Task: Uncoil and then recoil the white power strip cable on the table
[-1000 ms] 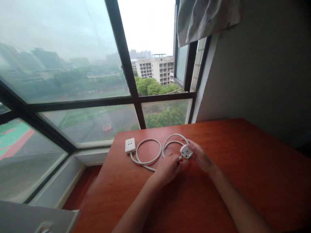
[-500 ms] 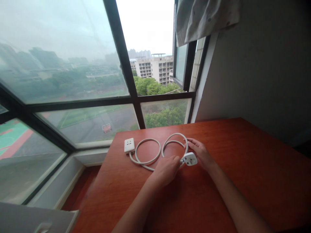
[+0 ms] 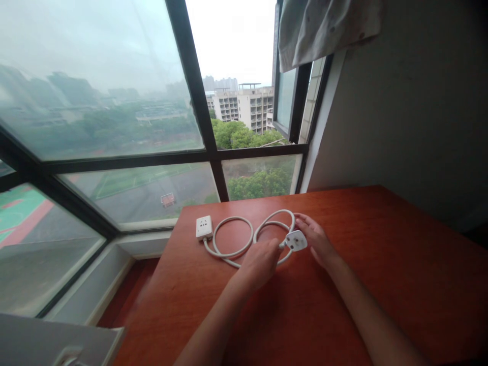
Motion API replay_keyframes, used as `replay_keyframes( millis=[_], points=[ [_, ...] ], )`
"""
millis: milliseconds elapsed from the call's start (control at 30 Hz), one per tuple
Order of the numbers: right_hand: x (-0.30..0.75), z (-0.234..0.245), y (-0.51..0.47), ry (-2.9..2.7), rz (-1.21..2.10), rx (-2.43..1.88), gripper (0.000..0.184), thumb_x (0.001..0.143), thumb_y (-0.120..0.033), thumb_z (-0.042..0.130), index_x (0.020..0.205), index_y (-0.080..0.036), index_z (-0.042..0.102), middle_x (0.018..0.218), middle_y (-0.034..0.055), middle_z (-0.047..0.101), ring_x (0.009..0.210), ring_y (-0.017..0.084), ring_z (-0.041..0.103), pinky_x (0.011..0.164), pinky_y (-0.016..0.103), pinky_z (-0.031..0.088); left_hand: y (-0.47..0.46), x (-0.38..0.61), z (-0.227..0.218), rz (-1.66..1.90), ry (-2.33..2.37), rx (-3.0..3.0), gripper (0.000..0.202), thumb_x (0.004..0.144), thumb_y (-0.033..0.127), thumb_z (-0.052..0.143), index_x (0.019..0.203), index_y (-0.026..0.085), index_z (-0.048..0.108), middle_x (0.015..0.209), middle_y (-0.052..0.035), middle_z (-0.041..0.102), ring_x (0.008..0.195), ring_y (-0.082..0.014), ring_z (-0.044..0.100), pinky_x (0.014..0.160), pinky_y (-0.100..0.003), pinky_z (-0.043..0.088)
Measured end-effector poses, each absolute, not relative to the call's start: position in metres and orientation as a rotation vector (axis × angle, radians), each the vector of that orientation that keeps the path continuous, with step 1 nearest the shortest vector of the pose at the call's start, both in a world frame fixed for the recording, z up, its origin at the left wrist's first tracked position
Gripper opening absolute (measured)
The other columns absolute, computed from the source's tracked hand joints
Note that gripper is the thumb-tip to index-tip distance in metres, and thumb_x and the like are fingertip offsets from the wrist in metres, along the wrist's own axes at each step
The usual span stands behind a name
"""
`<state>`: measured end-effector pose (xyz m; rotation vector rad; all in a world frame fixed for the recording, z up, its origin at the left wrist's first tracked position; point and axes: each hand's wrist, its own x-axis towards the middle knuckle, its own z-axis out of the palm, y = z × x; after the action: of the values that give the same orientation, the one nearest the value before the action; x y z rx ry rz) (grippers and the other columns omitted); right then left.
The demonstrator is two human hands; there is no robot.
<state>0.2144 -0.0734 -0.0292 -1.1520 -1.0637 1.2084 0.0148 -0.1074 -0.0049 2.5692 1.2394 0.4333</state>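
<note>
A white extension cord (image 3: 232,251) lies looped in two coils on a reddish-brown wooden table (image 3: 343,295). Its small white socket block (image 3: 204,227) rests at the left end near the table's far edge. My left hand (image 3: 261,262) is closed, pinching the cord just behind the white plug (image 3: 296,240). My right hand (image 3: 316,240) is at the plug's right side, fingers curled against it and the right coil.
A large dark-framed window (image 3: 198,127) runs behind the table, with a grey cloth (image 3: 324,28) hanging at its upper right. A grey wall (image 3: 412,112) borders the table on the right. A grey object (image 3: 57,345) sits at the bottom left.
The plug dropped slightly toward me half a second ago, then came back up to the right coil. Both hands stayed on the cord's plug end; the socket block did not move.
</note>
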Motion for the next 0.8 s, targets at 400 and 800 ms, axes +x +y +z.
replay_keyframes(
  millis=[400,800],
  points=[
    [0.2,-0.04,-0.069,-1.059,1.332,-1.255,0.021,0.078,-0.039,0.064,0.075,-0.018,0.063,0.074,0.0033,0.065,0.063,0.013,0.057,0.059,0.024,0.045,-0.09,-0.014,0.013,1.32,0.733,1.228,0.035,0.092,0.046,0.05,0.074,0.017,0.05,0.057,0.0035,0.042,0.054,-0.011,0.045,0.055,-0.024,0.035],
    [0.223,-0.008,-0.066,-0.138,1.828,-0.3,0.011,0.089,-0.01,0.049,0.098,-0.016,0.054,0.053,-0.0088,0.044,0.04,0.004,0.042,0.035,0.013,0.038,-0.075,-0.063,0.034,1.527,0.378,0.565,0.017,0.095,0.024,0.048,0.096,0.014,0.061,0.06,0.0057,0.038,0.048,-0.0064,0.038,0.053,-0.021,0.038]
  ],
)
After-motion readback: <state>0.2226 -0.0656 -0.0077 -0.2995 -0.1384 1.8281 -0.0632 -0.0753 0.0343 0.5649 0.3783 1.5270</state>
